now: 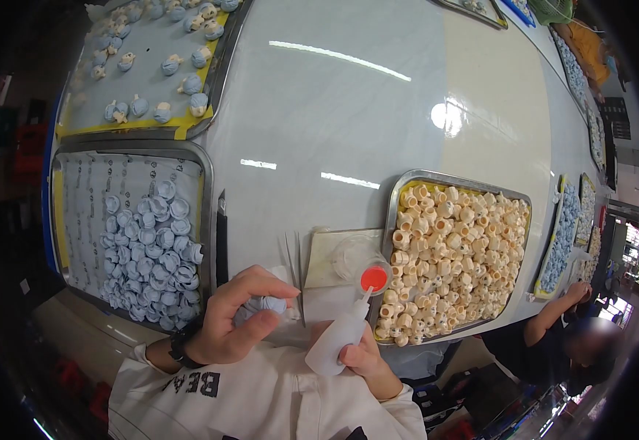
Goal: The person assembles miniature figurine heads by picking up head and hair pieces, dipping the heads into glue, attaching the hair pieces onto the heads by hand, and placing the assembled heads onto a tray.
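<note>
Left hand [230,323] clamping fingers on blue piece [266,303]; right hand [368,359] clamping fingers on white bottle [335,343], nozzle [368,295] overlapping red disc [374,275] in view. Tweezers [299,271] lying near left hand; blue-piece tray [208,183] sitting left, cream-piece tray [390,216] right.

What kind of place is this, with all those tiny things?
Probably a small factory or workshop: there are heaps of matching cream pieces and blue pieces, a squeeze bottle in the right hand, and another person nearby.

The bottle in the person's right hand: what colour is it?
The bottle is cloudy white, showing best in the head view.
</note>
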Available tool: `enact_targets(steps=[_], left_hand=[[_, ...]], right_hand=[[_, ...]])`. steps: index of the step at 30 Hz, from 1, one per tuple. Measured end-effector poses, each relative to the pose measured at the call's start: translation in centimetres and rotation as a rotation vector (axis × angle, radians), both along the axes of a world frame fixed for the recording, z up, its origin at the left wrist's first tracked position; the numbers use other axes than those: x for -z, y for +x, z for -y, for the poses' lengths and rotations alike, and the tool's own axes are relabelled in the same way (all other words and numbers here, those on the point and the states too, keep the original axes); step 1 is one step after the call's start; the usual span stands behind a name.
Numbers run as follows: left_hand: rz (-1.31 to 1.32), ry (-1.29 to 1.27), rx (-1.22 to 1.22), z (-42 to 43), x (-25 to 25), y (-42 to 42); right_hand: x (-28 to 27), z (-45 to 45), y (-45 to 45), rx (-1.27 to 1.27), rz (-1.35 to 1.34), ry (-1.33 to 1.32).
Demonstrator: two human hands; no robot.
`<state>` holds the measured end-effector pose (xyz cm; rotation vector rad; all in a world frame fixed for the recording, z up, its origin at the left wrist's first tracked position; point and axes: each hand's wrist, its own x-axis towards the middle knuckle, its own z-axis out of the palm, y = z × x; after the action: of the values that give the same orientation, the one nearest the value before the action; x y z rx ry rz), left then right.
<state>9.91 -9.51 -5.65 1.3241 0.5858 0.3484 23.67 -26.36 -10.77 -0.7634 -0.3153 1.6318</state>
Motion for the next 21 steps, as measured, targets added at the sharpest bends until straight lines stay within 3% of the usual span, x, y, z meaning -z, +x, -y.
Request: enact_targets(steps=[21], left_hand=[[0.015,0.009,-0.021,0.1,0.1,0.0]], right_hand=[[0.8,1.0,-0.3,0.028,-0.041,-0.044]])
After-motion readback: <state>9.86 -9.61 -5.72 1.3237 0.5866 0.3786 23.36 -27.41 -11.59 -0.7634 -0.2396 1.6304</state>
